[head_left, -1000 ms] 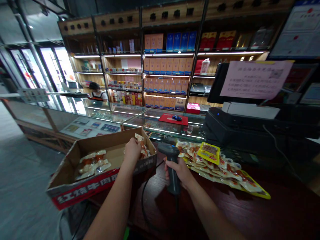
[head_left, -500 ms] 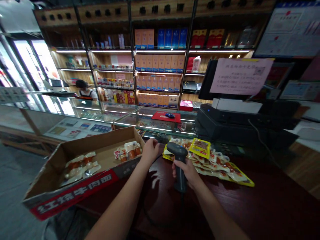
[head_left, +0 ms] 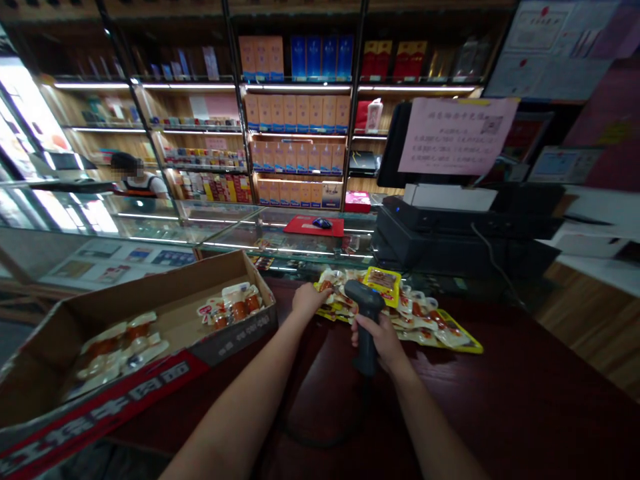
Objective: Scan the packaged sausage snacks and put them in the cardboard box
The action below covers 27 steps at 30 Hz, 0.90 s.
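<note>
My right hand [head_left: 377, 333] is wrapped around the handle of a dark grey barcode scanner [head_left: 367, 320], held upright over the counter with its head tilted toward the left. At the left end of a pile of vacuum-packed snacks [head_left: 420, 317], my left hand [head_left: 309, 301] has its thumb and fingers closed at the edge of a snack packet [head_left: 326, 285]; some fingers are hidden. A yellow-edged packet [head_left: 383, 283] of brown food lies on top of the pile, just behind the scanner. To the left, an open cardboard box [head_left: 200, 270] holds several clear packets [head_left: 235, 307] with reddish-brown food.
The dark red counter [head_left: 525, 407] bears the box and the pile. Behind stand a glass display counter [head_left: 225, 230], a mouse [head_left: 323, 223] on a red mat and a black till machine [head_left: 450, 233]. A person [head_left: 137, 180] sits at the far left. The scanner's cable [head_left: 325, 445] trails below.
My left hand has moved from beside the box to the left end of the packet pile. The scanner stays in my right hand, shifted slightly. The view has turned right.
</note>
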{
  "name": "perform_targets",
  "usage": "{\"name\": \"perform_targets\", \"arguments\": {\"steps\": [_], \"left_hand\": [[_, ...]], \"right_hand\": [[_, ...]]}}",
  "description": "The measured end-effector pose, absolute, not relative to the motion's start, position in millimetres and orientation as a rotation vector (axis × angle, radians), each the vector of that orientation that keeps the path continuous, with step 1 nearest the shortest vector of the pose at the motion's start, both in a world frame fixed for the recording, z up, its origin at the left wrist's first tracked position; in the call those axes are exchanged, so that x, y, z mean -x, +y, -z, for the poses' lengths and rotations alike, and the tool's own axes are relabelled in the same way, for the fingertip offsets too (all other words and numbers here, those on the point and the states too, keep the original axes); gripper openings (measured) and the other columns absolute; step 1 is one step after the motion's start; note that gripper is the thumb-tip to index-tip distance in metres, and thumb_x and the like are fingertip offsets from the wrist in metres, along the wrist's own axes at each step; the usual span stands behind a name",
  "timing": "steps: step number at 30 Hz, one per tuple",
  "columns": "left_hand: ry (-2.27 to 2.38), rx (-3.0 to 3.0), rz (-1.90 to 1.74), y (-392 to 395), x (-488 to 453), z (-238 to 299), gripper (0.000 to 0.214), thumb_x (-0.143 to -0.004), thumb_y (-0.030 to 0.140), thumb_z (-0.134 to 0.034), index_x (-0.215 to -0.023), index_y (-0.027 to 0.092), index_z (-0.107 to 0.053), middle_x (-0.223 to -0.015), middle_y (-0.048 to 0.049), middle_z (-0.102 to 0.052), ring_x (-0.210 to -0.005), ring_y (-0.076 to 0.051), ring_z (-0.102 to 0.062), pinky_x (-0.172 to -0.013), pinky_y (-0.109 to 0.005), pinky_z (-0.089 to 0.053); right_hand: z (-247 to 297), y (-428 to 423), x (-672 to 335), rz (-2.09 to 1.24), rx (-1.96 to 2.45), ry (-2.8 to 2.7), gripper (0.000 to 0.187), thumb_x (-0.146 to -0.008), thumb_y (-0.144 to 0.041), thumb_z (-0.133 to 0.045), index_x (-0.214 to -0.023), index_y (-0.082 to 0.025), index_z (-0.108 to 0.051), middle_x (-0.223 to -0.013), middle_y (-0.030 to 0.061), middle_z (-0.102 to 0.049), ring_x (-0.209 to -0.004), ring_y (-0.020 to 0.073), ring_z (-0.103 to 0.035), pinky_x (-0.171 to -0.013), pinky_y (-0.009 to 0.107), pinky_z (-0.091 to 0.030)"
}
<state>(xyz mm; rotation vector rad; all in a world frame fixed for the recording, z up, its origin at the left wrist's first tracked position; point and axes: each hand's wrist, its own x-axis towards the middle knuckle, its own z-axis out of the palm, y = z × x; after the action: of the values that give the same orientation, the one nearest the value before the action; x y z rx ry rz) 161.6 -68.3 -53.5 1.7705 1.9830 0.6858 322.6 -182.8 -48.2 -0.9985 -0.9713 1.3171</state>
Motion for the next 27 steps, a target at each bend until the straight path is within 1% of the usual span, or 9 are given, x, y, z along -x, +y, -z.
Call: {"name": "perform_targets", "arguments": {"steps": [2, 5, 7, 10, 13, 17, 20, 23, 27], "left_hand": [[1.999, -1.759, -0.737, -65, -163, 57, 0.046, -0.060, 0.056, -0.061, -0.077, 0.014, -0.058, -0.089, -0.0188, -0.065, -0.084, -0.030, -0.062, -0.065, -0.030, -0.042], [1.974, -1.735, -0.918, -64, -162, 59, 0.034, -0.063, 0.043, -0.063, -0.081, 0.016, -0.054, -0.083, -0.0119, -0.064, -0.078, -0.025, -0.062, -0.063, -0.028, -0.040], [1.926, -1.717, -1.067, -66, -159, 57, 0.028, -0.064, 0.036, -0.064, -0.080, 0.018, -0.051, -0.077, -0.0067, -0.062, -0.072, -0.020, -0.060, -0.061, -0.026, -0.039], [1.796, -1.637, -1.291, -75, -150, 53, 0.027, -0.060, 0.031, -0.067, -0.074, 0.019, -0.048, -0.068, -0.0002, -0.057, -0.065, -0.015, -0.056, -0.059, -0.024, -0.038], [1.612, -1.508, -1.422, -92, -139, 56, 0.029, -0.055, 0.028, -0.070, -0.071, 0.019, -0.048, -0.062, 0.0041, -0.052, -0.059, -0.012, -0.052, -0.057, -0.022, -0.038], [1.386, -1.319, -1.445, -108, -130, 74, 0.032, -0.053, 0.029, -0.069, -0.076, 0.018, -0.051, -0.063, 0.0043, -0.055, -0.056, -0.011, -0.053, -0.056, -0.023, -0.042], [1.319, -1.236, -1.421, -109, -129, 85, 0.034, -0.053, 0.030, -0.069, -0.078, 0.017, -0.051, -0.066, 0.0031, -0.057, -0.057, -0.011, -0.054, -0.057, -0.023, -0.044], [1.289, -1.250, -1.414, -107, -130, 86, 0.034, -0.052, 0.028, -0.069, -0.078, 0.016, -0.052, -0.066, 0.0031, -0.057, -0.058, -0.011, -0.054, -0.059, -0.023, -0.044], [1.306, -1.309, -1.426, -109, -130, 79, 0.031, -0.053, 0.026, -0.068, -0.078, 0.016, -0.052, -0.069, 0.0025, -0.058, -0.063, -0.011, -0.055, -0.062, -0.023, -0.044]], "right_hand": [[47, -184, -323, -1.325, 0.999, -0.980, 0.033, -0.063, -0.037, -0.070, -0.085, -0.015, -0.058, -0.054, -0.0026, -0.060, -0.040, 0.0120, -0.056, -0.040, 0.024, -0.048], [46, -186, -323, -1.318, 1.006, -1.000, 0.031, -0.064, -0.036, -0.069, -0.084, -0.015, -0.058, -0.054, -0.0029, -0.059, -0.041, 0.0118, -0.056, -0.040, 0.024, -0.047], [46, -186, -323, -1.308, 1.015, -1.013, 0.030, -0.064, -0.036, -0.069, -0.083, -0.015, -0.058, -0.055, -0.0026, -0.060, -0.041, 0.0120, -0.056, -0.041, 0.024, -0.047], [44, -186, -323, -1.301, 1.024, -1.014, 0.032, -0.063, -0.037, -0.069, -0.082, -0.015, -0.059, -0.054, -0.0025, -0.060, -0.041, 0.0123, -0.056, -0.041, 0.025, -0.047], [43, -187, -322, -1.295, 1.023, -1.014, 0.032, -0.063, -0.038, -0.069, -0.083, -0.015, -0.059, -0.055, -0.0025, -0.060, -0.041, 0.0122, -0.056, -0.041, 0.025, -0.048], [43, -189, -320, -1.300, 1.021, -1.043, 0.032, -0.064, -0.038, -0.069, -0.084, -0.015, -0.058, -0.055, -0.0025, -0.060, -0.043, 0.0127, -0.056, -0.042, 0.025, -0.049], [43, -189, -318, -1.308, 1.023, -1.058, 0.033, -0.064, -0.038, -0.069, -0.084, -0.015, -0.058, -0.055, -0.0023, -0.060, -0.042, 0.0128, -0.056, -0.041, 0.025, -0.048], [45, -189, -317, -1.308, 1.041, -1.047, 0.034, -0.063, -0.039, -0.070, -0.084, -0.015, -0.058, -0.055, -0.0022, -0.060, -0.042, 0.0125, -0.056, -0.041, 0.025, -0.048], [47, -188, -317, -1.302, 1.044, -1.037, 0.033, -0.063, -0.038, -0.070, -0.083, -0.015, -0.059, -0.055, -0.0022, -0.059, -0.042, 0.0124, -0.056, -0.040, 0.025, -0.048]]}}
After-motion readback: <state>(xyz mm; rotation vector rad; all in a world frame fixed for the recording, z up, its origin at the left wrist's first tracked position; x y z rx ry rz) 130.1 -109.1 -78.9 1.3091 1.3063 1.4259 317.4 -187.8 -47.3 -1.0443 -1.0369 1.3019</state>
